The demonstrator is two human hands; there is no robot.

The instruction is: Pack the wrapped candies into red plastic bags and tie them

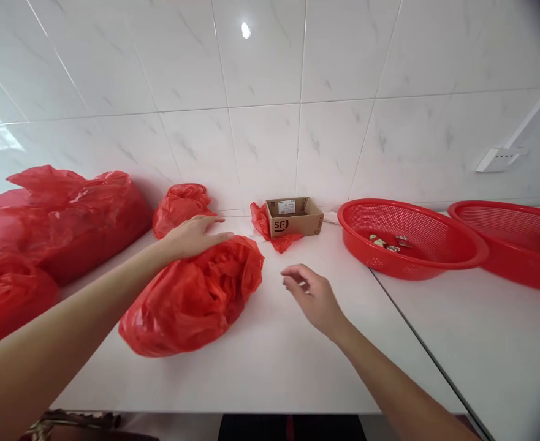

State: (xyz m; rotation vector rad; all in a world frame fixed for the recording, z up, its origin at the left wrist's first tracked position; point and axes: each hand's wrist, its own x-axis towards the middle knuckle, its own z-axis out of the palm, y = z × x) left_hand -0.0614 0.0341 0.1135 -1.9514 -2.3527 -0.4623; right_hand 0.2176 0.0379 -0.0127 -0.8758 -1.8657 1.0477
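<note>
A bulging red plastic bag [187, 306] lies on the white table in front of me, its gathered top turned to the right. My left hand [191, 237] rests along the bag's upper side, palm down, with its fingers stretched out rather than gripping. Whatever fills the bag is hidden by the plastic. To the right of it, my right hand [313, 300] hovers above the table with loosely curled fingers, apart from the bag. I see nothing held in it.
Behind stand a smaller red bag [180, 205] and an open cardboard box [297, 222] on red plastic. Large red bags [81, 214] crowd the left. On the right, one red basket [366, 260] holds several small pieces, beside another red basket [518, 263]. A tiled wall [270, 147] closes the back.
</note>
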